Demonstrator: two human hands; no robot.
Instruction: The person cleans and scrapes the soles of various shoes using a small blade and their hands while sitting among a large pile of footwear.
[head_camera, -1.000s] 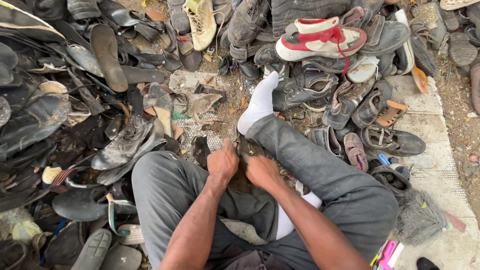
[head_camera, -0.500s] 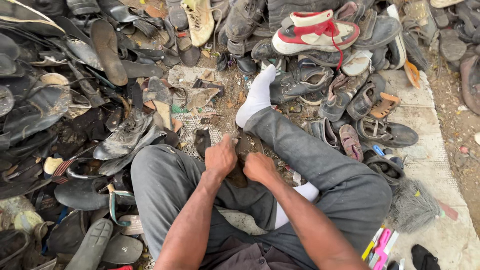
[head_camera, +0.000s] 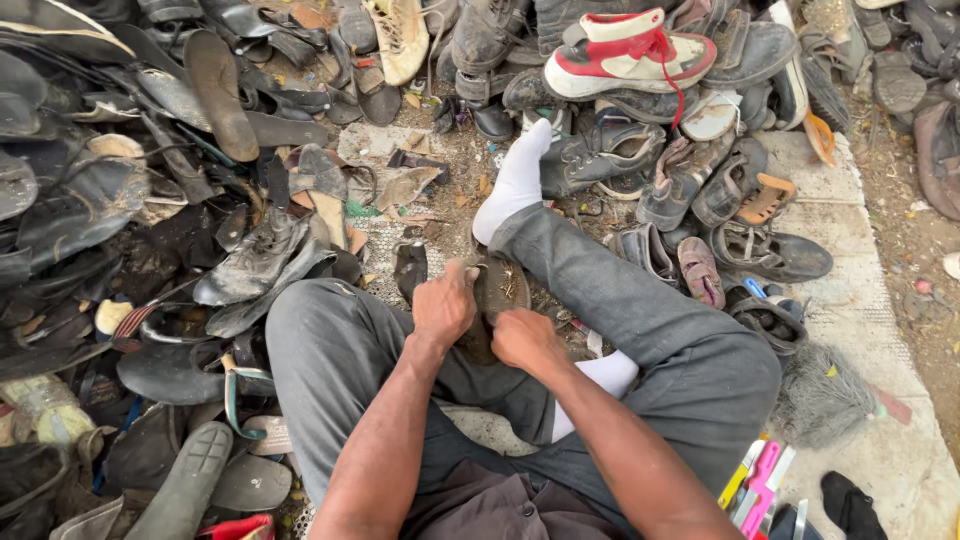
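I sit on the ground with my legs in grey trousers and white socks stretched out. Between my knees lies a dark worn shoe sole (head_camera: 497, 295). My left hand (head_camera: 445, 305) grips its left edge with the fingers curled round it. On the sole's near right part my right hand (head_camera: 525, 338) presses as a fist, closed on the sole or on something small that I cannot make out.
Heaps of old dark shoes and sandals (head_camera: 150, 230) ring me on the left and far side. A red and white sneaker (head_camera: 630, 55) tops the far pile. A grey brush (head_camera: 825, 395) and pink tools (head_camera: 760, 485) lie at right on a pale mat (head_camera: 880, 330).
My view has shifted slightly downward and closer. Both hands stay on the sole between my knees, which now shows more of its inner face.
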